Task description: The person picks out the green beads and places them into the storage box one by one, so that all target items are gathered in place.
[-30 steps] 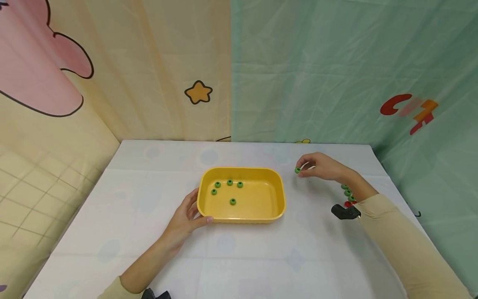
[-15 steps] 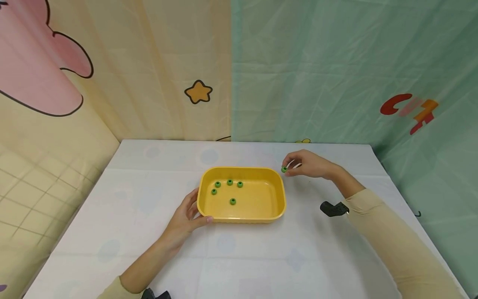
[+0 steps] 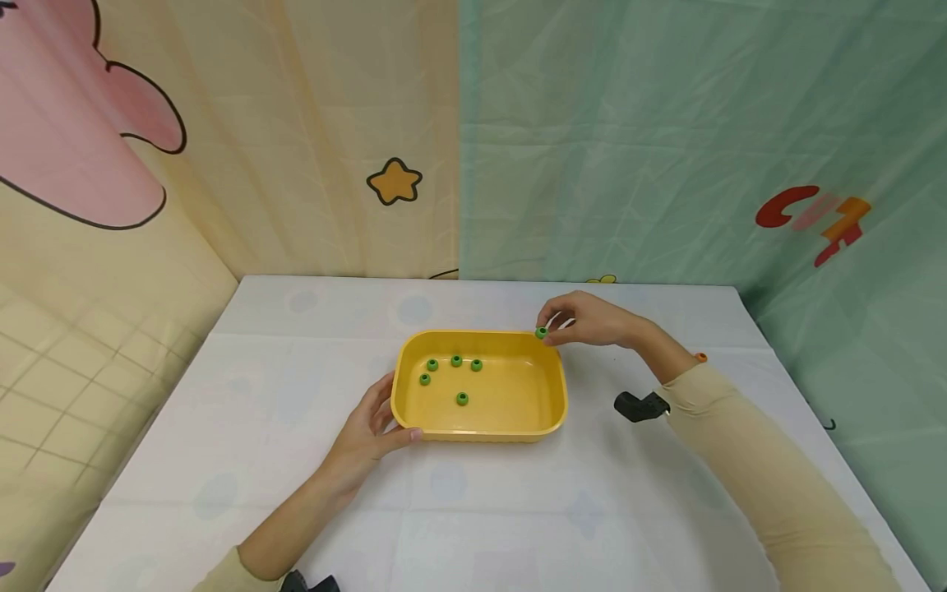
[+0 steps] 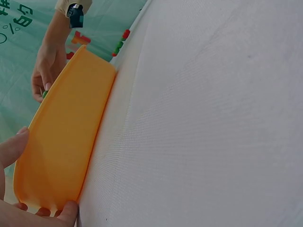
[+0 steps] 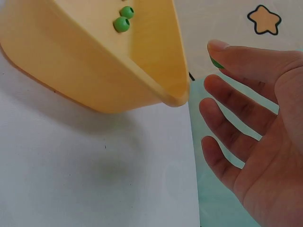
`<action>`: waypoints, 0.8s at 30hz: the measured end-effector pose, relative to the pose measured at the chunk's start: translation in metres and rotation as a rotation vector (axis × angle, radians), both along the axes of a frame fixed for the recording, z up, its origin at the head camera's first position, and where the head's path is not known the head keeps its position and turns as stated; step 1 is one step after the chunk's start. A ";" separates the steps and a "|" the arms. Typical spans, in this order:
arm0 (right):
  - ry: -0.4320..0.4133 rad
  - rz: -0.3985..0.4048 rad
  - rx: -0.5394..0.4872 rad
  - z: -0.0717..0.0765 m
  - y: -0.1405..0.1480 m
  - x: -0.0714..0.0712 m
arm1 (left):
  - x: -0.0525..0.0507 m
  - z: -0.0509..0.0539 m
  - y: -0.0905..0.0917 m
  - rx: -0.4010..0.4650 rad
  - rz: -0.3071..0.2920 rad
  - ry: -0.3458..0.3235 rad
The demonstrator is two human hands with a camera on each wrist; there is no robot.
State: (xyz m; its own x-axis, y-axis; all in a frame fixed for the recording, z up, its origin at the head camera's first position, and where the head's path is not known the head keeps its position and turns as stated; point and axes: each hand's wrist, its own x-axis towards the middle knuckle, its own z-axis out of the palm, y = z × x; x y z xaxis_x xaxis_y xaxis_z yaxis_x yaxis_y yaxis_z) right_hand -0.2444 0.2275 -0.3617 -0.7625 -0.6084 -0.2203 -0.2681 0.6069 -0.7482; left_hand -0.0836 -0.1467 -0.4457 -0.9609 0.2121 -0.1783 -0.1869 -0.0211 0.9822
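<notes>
A yellow tray [image 3: 518, 395] stands on the white table, with several green beads [image 3: 462, 399] lying in its left half. My left hand [image 3: 367, 427] grips the tray's left end, thumb along the front side; in the left wrist view its fingers [image 4: 70, 213] touch the tray's wall. At the tray's far right corner my right hand [image 3: 592, 319] pinches one green bead [image 3: 542, 333] between thumb and a finger. The right wrist view shows only a sliver of that bead [image 5: 217, 63] behind the thumb, while the other fingers are spread and slightly bent.
An orange bead [image 3: 701, 358] shows beside the right forearm, which hides part of the table's right side. In the left wrist view, a row of red and green beads [image 4: 120, 45] lies beyond the tray. Printed curtains [image 3: 592, 164] hang behind the table [image 3: 473, 526].
The right hand has moved left with its green bead, from well right of the tray to the tray's far right corner. The left hand and tray have stayed in place.
</notes>
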 end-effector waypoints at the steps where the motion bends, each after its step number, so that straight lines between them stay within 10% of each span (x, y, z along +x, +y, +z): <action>1: -0.002 0.006 -0.003 0.000 -0.002 -0.001 | 0.000 0.000 0.000 0.000 0.001 0.000; 24: 0.004 0.146 -0.045 0.006 -0.063 -0.012 | 0.002 0.001 0.000 0.001 -0.011 0.003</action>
